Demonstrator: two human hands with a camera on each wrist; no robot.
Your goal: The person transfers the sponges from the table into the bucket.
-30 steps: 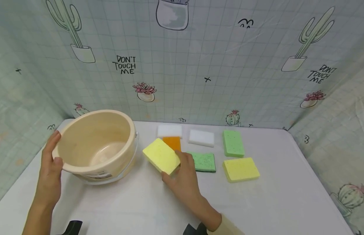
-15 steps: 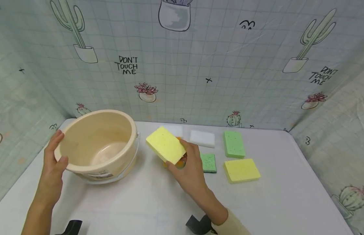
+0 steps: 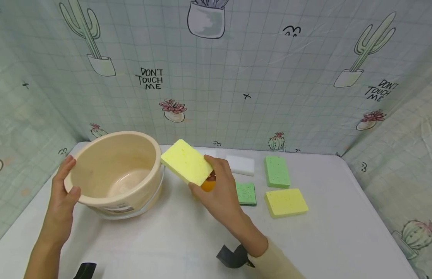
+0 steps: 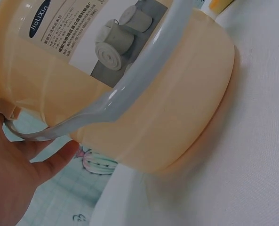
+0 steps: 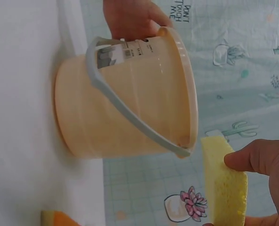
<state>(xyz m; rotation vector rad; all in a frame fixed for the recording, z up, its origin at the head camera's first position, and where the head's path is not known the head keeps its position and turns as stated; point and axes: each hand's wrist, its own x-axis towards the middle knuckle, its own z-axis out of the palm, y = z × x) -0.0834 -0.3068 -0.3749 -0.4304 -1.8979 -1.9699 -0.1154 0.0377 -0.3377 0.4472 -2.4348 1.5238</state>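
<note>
A cream bucket [image 3: 113, 174] with a grey carrying handle [image 5: 125, 110] stands at the left of the table. My left hand [image 3: 62, 195] grips its rim at the left side, thumb near the front of the rim. My right hand [image 3: 223, 192] pinches a yellow sponge [image 3: 186, 161] by its right end, thumb on one side and fingers on the other. The sponge is tilted, raised off the table beside the bucket's right rim; the right wrist view shows it level with the bucket's top. An orange sponge [image 3: 208, 186] is partly hidden behind the right hand.
Right of the bucket lie a dark-backed green sponge [image 3: 246, 193], a white sponge [image 3: 240, 165], a light green sponge [image 3: 277, 171] and another yellow sponge [image 3: 286, 202]. A second white piece is mostly hidden behind the right hand. A patterned curtain [image 3: 216, 77] hangs behind the table.
My right hand has lifted the yellow sponge and brought it leftward, close to the bucket's rim. My left hand keeps hold of the bucket, its thumb shifted slightly to the right.
</note>
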